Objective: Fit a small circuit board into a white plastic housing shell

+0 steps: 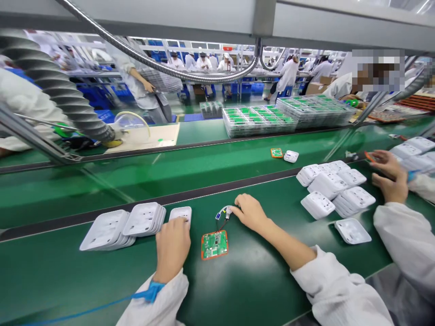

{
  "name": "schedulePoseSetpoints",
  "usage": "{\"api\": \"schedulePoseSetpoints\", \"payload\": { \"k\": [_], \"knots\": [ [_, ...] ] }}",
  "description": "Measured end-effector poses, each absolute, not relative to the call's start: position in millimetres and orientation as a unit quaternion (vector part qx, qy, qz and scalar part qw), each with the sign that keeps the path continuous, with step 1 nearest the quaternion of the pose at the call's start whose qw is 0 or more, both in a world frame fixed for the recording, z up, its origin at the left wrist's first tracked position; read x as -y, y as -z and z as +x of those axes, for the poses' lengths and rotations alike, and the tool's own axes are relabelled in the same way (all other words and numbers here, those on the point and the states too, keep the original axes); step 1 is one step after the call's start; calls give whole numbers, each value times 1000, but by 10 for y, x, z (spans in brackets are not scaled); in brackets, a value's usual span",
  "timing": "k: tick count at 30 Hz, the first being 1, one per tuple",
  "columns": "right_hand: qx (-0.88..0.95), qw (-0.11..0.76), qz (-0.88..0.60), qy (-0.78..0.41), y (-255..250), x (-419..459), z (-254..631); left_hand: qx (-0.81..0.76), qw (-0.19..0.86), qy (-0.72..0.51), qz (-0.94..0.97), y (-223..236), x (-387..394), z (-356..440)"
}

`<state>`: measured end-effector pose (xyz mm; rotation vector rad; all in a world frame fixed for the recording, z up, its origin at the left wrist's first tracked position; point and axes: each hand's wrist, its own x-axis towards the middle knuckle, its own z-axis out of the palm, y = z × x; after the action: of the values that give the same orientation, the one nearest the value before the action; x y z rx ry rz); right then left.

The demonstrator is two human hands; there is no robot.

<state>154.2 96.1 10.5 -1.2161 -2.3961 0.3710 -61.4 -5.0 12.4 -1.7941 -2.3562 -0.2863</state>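
Viewing from the head camera, I log two bare hands on the green bench (102,271). Left hand (172,246) lies with fingers curled, fingertips on a white plastic cover (181,213) at the right end of a leaning row of covers (124,227); I cannot tell whether it grips it. Right hand (250,212) pinches a small wired connector (224,213), leads running near to the green circuit board (214,245) in its orange frame, which lies between the hands. Right of that: a heap of white covers (335,188). Far right, a co-worker's hands (389,176). Far side of the belt: stacked trays of boards (258,118).
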Motion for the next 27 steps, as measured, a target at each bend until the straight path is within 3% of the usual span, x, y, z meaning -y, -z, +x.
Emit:
{"api": "schedulePoseSetpoints", "payload": {
  "k": [4, 10, 13, 17, 22, 27],
  "knots": [
    [857, 100, -494, -103, -54, -810, 1418, 749, 44, 103, -653, -68, 246, -464],
    [846, 74, -524, -64, -110, -753, 1214, 787, 53, 186, -586, -82, 160, -618],
    [835, 85, -541, -62, -101, -826, 1174, 798, -1, 127, -590, -69, 0, -705],
    [852, 143, -490, -115, -78, -851, 1237, 815, 17, 109, -569, -67, -91, -623],
    [881, 266, -321, -224, -182, -619, 1350, 803, -82, 262, -529, -83, -36, -456],
    [898, 262, -316, -161, -240, -523, 1317, 689, -258, 426, -526, 6, 5, -265]
  ]
}}
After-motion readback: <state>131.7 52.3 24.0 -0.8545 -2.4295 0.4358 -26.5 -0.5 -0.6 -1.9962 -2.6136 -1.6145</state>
